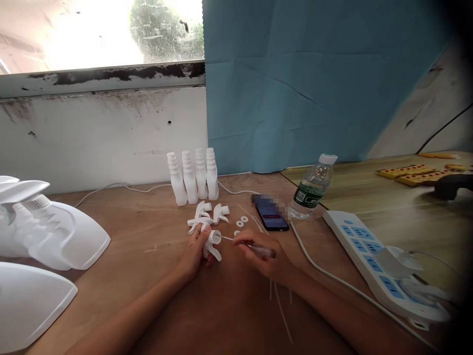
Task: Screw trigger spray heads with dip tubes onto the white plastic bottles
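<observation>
My left hand (196, 249) is closed around a white trigger sprayer head (213, 241), held just above the wooden table (155, 236). My right hand (264, 256) pinches a thin tool with a clear handle (258, 249), its fine tip touching the sprayer head. More loose sprayer heads (207, 213) lie just beyond my left hand. Small white washers (242, 221) sit beside them. Several white bottles (192, 176) stand in a row at the back. Thin white dip tubes (281, 308) lie under my right forearm.
A phone (271, 213) and a water bottle (313, 186) lie right of centre. A white and blue power strip (369, 256) with cables runs along the right. Large white bottles (44, 231) fill the left edge. Yellow blocks (414, 175) sit far right.
</observation>
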Demonstrator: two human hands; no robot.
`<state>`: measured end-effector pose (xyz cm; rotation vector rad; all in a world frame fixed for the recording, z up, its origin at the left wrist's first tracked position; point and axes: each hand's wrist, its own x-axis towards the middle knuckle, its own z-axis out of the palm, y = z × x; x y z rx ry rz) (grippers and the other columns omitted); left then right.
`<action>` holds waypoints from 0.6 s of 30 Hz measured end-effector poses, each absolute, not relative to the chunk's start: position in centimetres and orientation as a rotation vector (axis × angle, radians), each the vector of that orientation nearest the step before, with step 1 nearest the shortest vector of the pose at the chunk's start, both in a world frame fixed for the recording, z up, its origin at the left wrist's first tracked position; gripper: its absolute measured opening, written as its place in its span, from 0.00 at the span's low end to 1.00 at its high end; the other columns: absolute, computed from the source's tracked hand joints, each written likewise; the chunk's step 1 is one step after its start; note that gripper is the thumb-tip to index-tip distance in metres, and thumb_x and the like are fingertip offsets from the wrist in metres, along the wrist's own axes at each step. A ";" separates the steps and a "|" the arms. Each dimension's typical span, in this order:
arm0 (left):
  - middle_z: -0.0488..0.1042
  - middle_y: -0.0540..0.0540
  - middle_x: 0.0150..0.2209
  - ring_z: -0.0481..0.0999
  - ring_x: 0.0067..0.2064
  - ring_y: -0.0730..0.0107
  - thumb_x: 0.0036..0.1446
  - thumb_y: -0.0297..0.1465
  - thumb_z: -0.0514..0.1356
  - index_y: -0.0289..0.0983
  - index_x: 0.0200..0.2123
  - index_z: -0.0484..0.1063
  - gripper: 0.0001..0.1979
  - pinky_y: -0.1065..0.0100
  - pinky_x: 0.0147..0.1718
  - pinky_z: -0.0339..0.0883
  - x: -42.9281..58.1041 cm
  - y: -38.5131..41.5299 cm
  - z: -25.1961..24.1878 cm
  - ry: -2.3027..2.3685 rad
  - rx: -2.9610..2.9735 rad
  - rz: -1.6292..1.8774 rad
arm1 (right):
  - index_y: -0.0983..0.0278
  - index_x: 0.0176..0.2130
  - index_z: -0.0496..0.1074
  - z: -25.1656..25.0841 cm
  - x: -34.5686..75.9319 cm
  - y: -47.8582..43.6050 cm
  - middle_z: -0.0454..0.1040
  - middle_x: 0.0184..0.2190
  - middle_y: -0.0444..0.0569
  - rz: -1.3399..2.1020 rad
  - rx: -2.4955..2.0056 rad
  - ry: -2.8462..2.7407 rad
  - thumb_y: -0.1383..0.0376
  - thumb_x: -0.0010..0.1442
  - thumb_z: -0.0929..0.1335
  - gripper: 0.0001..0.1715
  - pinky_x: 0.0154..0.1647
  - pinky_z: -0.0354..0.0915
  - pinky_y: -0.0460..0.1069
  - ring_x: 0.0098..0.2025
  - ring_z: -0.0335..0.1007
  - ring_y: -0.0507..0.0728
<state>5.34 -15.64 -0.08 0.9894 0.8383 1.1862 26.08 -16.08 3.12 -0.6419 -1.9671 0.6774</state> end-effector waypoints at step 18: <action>0.63 0.58 0.20 0.54 0.12 0.82 0.58 0.49 0.56 0.41 0.34 0.57 0.19 0.78 0.09 0.47 5.2 -15.8 -0.1 1.009 1.085 1.196 | 0.62 0.41 0.73 3.3 25.1 -17.2 0.72 0.38 0.50 0.681 -0.558 -2.151 0.73 0.62 0.60 0.15 0.38 0.65 0.48 0.35 0.68 0.53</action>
